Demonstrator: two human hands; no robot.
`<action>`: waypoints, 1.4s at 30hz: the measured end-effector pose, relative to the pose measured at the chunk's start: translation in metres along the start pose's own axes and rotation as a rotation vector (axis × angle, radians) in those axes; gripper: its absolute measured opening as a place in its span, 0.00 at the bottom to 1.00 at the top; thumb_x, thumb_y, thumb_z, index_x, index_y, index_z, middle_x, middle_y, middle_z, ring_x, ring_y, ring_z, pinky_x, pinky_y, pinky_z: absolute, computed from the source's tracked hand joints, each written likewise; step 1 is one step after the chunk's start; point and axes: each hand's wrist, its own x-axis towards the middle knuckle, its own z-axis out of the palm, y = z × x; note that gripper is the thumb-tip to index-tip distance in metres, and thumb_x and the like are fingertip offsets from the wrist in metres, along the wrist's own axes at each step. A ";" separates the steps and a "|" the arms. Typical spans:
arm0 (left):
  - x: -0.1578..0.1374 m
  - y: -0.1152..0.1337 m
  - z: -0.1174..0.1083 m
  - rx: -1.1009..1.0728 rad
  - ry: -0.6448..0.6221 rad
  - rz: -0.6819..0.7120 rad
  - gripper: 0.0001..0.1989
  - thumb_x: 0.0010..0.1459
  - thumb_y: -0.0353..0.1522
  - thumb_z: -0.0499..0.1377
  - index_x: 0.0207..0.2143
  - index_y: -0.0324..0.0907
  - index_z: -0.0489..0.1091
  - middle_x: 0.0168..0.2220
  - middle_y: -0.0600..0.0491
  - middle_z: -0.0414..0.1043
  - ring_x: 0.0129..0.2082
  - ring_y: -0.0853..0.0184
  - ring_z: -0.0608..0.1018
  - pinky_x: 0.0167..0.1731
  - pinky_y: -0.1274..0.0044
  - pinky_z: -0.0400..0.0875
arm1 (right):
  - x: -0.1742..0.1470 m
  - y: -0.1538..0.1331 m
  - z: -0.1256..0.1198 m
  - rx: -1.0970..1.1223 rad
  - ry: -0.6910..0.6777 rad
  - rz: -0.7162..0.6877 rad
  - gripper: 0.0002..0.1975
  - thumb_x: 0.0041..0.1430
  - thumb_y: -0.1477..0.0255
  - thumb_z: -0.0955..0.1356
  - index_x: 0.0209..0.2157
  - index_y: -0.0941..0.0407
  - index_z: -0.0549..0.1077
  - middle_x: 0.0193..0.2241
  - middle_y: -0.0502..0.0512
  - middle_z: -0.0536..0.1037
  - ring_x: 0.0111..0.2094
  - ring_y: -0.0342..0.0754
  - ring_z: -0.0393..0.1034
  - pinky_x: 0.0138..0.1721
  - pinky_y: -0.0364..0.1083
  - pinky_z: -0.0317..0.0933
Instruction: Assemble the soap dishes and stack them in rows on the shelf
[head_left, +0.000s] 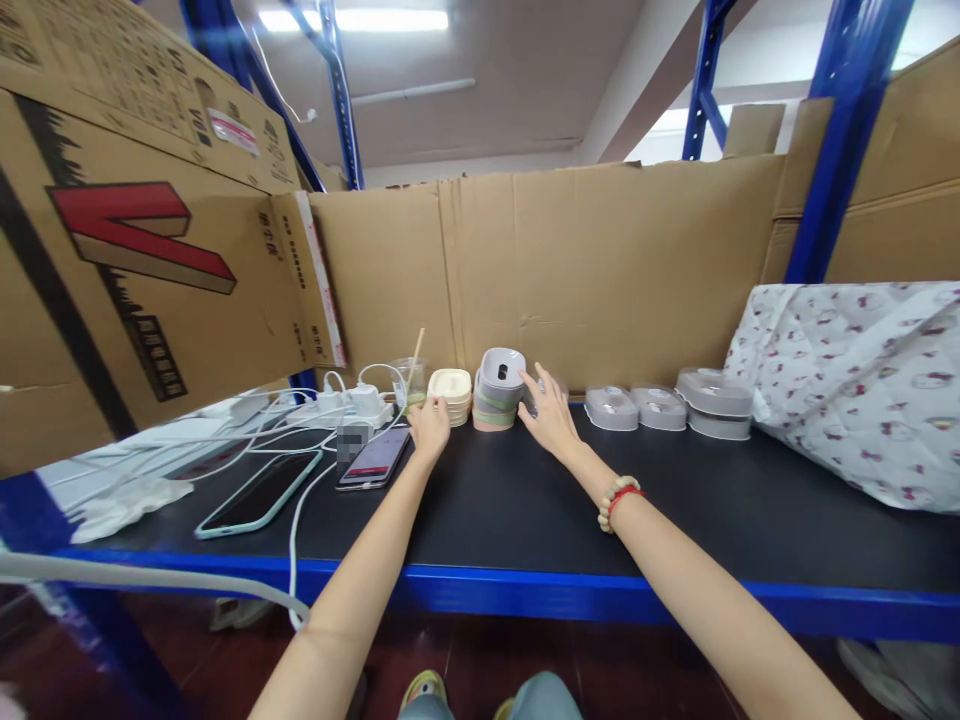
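My left hand (pixel 431 428) is closed, its fingers curled at the left side of a stack of cream square containers (pixel 451 384). Whether anything is in those fingers is hidden. Just right of that stack stands another of grey, green and pink containers (pixel 499 400), its top grey piece tilted to show a dark oval spot. My right hand (pixel 551 415) is open beside it, fingers spread, the index fingertip at or close to its right edge. Partly hidden behind this hand is a clear item. A clear plastic cup (pixel 409 372) with a straw stands behind my left hand.
Clear-lidded containers (pixel 611 408) and a stacked pair (pixel 716 400) line the right, before a patterned quilted bag (pixel 862 390). Two phones (pixel 259 492), white cables and a power strip (pixel 337 410) lie left. Cardboard (pixel 600 270) walls the back; a blue edge (pixel 525 592) runs along the front.
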 end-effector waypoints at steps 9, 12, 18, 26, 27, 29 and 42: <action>-0.004 -0.004 -0.007 0.067 -0.057 0.096 0.13 0.54 0.28 0.53 0.42 0.40 0.70 0.55 0.36 0.57 0.55 0.48 0.63 0.51 0.61 0.57 | -0.008 -0.006 0.013 -0.060 -0.109 -0.066 0.28 0.53 0.76 0.60 0.58 0.52 0.62 0.58 0.65 0.58 0.57 0.58 0.57 0.54 0.58 0.53; -0.004 -0.005 -0.008 -0.010 -0.060 0.037 0.10 0.54 0.28 0.53 0.38 0.41 0.70 0.47 0.39 0.63 0.53 0.51 0.66 0.52 0.63 0.57 | -0.008 -0.008 0.015 -0.106 -0.096 -0.078 0.29 0.52 0.76 0.60 0.58 0.52 0.61 0.55 0.64 0.63 0.56 0.57 0.59 0.55 0.58 0.51; -0.001 -0.001 -0.011 -0.149 0.013 -0.081 0.05 0.55 0.29 0.53 0.27 0.42 0.65 0.41 0.43 0.63 0.49 0.55 0.69 0.50 0.65 0.61 | -0.005 -0.011 0.018 -0.102 -0.064 -0.060 0.26 0.55 0.76 0.59 0.56 0.56 0.64 0.39 0.62 0.75 0.51 0.56 0.63 0.55 0.57 0.48; 0.012 -0.002 0.003 -0.495 0.000 -0.361 0.13 0.46 0.25 0.56 0.38 0.38 0.64 0.27 0.50 0.66 0.24 0.65 0.74 0.24 0.73 0.70 | 0.007 -0.012 0.006 -0.102 -0.074 0.061 0.13 0.57 0.71 0.64 0.44 0.54 0.74 0.32 0.60 0.77 0.39 0.52 0.69 0.39 0.46 0.57; 0.014 -0.002 0.005 -0.546 -0.016 -0.383 0.14 0.44 0.24 0.56 0.37 0.36 0.64 0.25 0.50 0.66 0.23 0.66 0.73 0.23 0.74 0.70 | 0.008 -0.012 0.004 -0.107 -0.082 0.067 0.13 0.57 0.70 0.64 0.43 0.54 0.74 0.32 0.60 0.77 0.37 0.52 0.70 0.36 0.45 0.57; 0.015 -0.001 0.007 -0.643 -0.041 -0.409 0.13 0.41 0.24 0.57 0.35 0.36 0.66 0.25 0.50 0.66 0.22 0.66 0.73 0.21 0.75 0.70 | 0.009 -0.010 0.001 -0.105 -0.089 0.065 0.11 0.57 0.71 0.65 0.42 0.53 0.75 0.31 0.58 0.77 0.35 0.50 0.70 0.31 0.43 0.55; 0.003 0.019 -0.002 -0.860 -0.103 -0.402 0.16 0.35 0.21 0.50 0.30 0.41 0.61 0.25 0.57 0.63 0.25 0.71 0.71 0.24 0.80 0.67 | 0.007 -0.005 -0.019 -0.044 0.043 0.006 0.11 0.59 0.72 0.64 0.39 0.49 0.77 0.34 0.51 0.78 0.31 0.41 0.72 0.22 0.38 0.47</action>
